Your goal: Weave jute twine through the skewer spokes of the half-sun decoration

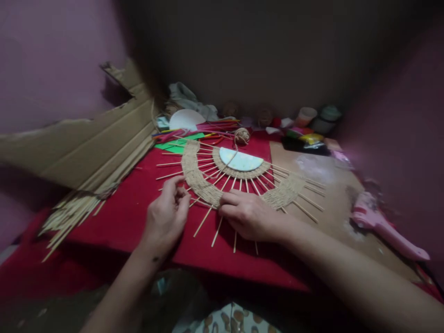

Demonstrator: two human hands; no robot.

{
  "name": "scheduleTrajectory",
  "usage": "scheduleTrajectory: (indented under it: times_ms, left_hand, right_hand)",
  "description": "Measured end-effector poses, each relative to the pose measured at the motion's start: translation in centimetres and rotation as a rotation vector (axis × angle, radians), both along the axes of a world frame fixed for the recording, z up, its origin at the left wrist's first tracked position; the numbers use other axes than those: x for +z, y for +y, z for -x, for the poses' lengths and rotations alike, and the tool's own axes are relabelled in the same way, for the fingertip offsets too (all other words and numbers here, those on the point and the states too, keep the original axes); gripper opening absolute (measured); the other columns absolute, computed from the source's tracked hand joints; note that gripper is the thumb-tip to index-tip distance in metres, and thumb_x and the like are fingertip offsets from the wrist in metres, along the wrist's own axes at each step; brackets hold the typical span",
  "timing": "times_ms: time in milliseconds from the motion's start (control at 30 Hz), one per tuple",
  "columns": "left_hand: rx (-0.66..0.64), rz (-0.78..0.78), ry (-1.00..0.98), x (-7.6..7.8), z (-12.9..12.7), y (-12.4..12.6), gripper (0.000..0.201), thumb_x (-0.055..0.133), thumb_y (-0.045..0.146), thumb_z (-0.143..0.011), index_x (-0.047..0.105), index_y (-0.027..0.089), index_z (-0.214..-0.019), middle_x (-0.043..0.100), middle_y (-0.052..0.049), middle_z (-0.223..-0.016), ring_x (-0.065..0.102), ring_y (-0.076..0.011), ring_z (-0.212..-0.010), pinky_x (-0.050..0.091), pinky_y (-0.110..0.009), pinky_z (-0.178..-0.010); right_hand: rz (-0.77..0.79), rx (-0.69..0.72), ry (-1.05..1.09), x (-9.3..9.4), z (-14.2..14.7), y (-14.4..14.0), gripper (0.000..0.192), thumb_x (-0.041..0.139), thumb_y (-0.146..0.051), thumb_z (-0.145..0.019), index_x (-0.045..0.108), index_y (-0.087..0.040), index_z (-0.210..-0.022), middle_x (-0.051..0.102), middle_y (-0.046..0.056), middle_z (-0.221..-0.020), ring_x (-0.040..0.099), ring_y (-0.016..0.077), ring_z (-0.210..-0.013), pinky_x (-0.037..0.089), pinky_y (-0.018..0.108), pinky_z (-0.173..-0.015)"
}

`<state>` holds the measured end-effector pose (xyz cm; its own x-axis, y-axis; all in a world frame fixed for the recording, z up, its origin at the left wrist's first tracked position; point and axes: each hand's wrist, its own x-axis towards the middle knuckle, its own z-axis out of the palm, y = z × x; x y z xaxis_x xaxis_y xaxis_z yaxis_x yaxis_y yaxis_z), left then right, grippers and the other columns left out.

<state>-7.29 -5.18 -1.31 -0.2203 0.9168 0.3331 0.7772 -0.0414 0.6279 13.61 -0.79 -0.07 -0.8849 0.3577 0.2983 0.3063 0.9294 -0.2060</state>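
A half-circle weaving (201,184) of tan twine and thin sticks lies on a red cloth, its sticks fanning outward. A pale blue patterned half-disc (241,159) forms its centre, bordered by a narrow woven band. My left hand (169,206) is curled at the outer left edge, fingertips closed on what looks like a thin strand of twine (204,204). My right hand (248,215) pinches the lower outer edge of the wide band; its fingertips are partly hidden. From a twine ball (242,135) behind, a strand crosses the half-disc.
Folded cardboard (104,148) stands at left, above a bundle of loose sticks (74,215). A pink glue gun (388,226) rests on a brown board (333,231) at right. Coloured sticks (218,125), green paper (176,144) and a cup (305,116) sit at the back.
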Motion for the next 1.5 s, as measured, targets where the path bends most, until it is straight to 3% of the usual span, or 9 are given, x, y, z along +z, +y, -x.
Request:
scheduleTrajectory:
  times_ms: [267, 467, 600, 767, 900, 1067, 1233, 1367, 1500]
  left_hand:
    - [-0.043, -0.032, -0.024, -0.3, 0.0, 0.0, 0.042, 0.05, 0.016, -0.081, 0.044, 0.016, -0.122, 0.059, 0.002, -0.075, 0.059, -0.0116, -0.066, 0.046, -0.025, -0.064]
    - [-0.051, -0.039, -0.017, -0.4, 0.0, 0.0, 0.043, 0.05, 0.014, -0.079, 0.043, 0.016, -0.122, 0.059, 0.002, -0.075, 0.059, -0.0118, -0.066, 0.046, -0.025, -0.064]
    - [-0.054, -0.048, -0.023, -0.5, 0.0, 0.1, 0.043, 0.05, 0.014, -0.078, 0.044, 0.017, -0.12, 0.06, 0.001, -0.076, 0.059, -0.0123, -0.066, 0.046, -0.025, -0.064]
    - [-0.059, -0.05, -0.033, -0.8, 0.1, 0.1, 0.044, 0.048, 0.012, -0.078, 0.043, 0.017, -0.122, 0.059, 0.001, -0.075, 0.058, -0.0117, -0.065, 0.046, -0.024, -0.061]
    - [-0.057, -0.038, -0.071, -0.7, 0.0, 0.1, 0.047, 0.049, 0.01, -0.077, 0.042, 0.016, -0.123, 0.057, 0.002, -0.075, 0.056, -0.0107, -0.063, 0.045, -0.023, -0.06]
    - [-0.016, -0.004, -0.233, -0.2, -0.1, -0.1, 0.037, 0.052, 0.013, -0.076, 0.049, 0.016, -0.113, 0.054, 0.004, -0.072, 0.053, -0.0096, -0.063, 0.044, -0.023, -0.064]
    - [0.016, -0.043, -0.509, 0.2, 0.4, -0.2, 0.03, 0.056, 0.022, -0.077, 0.052, 0.015, -0.106, 0.051, 0.004, -0.071, 0.049, -0.0088, -0.062, 0.041, -0.02, -0.059]
    - [0.087, -0.052, -0.445, 0.0, 1.4, -0.9, 0.03, 0.056, 0.026, -0.075, 0.053, 0.016, -0.104, 0.052, 0.003, -0.071, 0.049, -0.0101, -0.062, 0.04, -0.021, -0.059]
    - [0.081, 0.07, -0.256, -0.1, 2.2, -2.4, 0.034, 0.053, 0.027, -0.077, 0.052, 0.019, -0.11, 0.054, 0.003, -0.074, 0.054, -0.0123, -0.067, 0.043, -0.024, -0.065]
  right_hand:
    - [0.347, -0.113, 0.084, 1.6, 0.7, 1.2, 0.012, 0.05, -0.015, -0.089, 0.061, -0.015, -0.086, 0.063, 0.004, -0.079, 0.055, 0.0114, -0.07, 0.045, 0.024, -0.066]
    - [0.222, -0.092, -0.058, 2.7, 2.6, 3.2, 0.018, 0.05, -0.006, -0.081, 0.065, -0.016, -0.08, 0.067, 0.006, -0.083, 0.057, 0.0139, -0.075, 0.043, 0.027, -0.07]
    - [0.261, -0.08, -0.092, 2.7, 4.3, 3.9, 0.024, 0.049, -0.003, -0.076, 0.068, -0.016, -0.078, 0.068, 0.005, -0.081, 0.056, 0.0143, -0.074, 0.042, 0.027, -0.071]
    - [0.268, -0.1, -0.01, 1.7, 6.1, 4.1, 0.023, 0.05, -0.003, -0.079, 0.07, -0.011, -0.083, 0.066, 0.008, -0.086, 0.057, 0.0141, -0.077, 0.041, 0.028, -0.073]
    - [0.262, -0.023, 0.048, 0.4, 6.4, 4.1, 0.022, 0.05, -0.002, -0.082, 0.069, -0.011, -0.087, 0.063, 0.008, -0.092, 0.057, 0.0134, -0.08, 0.042, 0.027, -0.072]
    - [0.104, 0.042, -0.073, 0.2, 6.1, 3.7, 0.014, 0.054, -0.014, -0.088, 0.066, -0.011, -0.092, 0.057, 0.009, -0.099, 0.053, 0.013, -0.077, 0.042, 0.027, -0.068]
    - [-0.149, 0.012, -0.241, 0.5, 6.7, 3.0, 0.025, 0.037, -0.019, -0.097, 0.061, -0.012, -0.092, 0.057, 0.009, -0.093, 0.05, 0.0145, -0.074, 0.039, 0.027, -0.059]
    - [-0.227, 0.0, -0.336, 0.8, 7.0, 2.2, 0.031, 0.028, -0.015, -0.098, 0.058, -0.011, -0.097, 0.057, 0.012, -0.098, 0.053, 0.0173, -0.077, 0.039, 0.029, -0.057]
    - [-0.233, -0.023, -0.38, 1.1, 7.0, 2.0, 0.034, 0.025, -0.015, -0.098, 0.058, -0.011, -0.1, 0.057, 0.014, -0.101, 0.055, 0.0185, -0.078, 0.039, 0.03, -0.057]
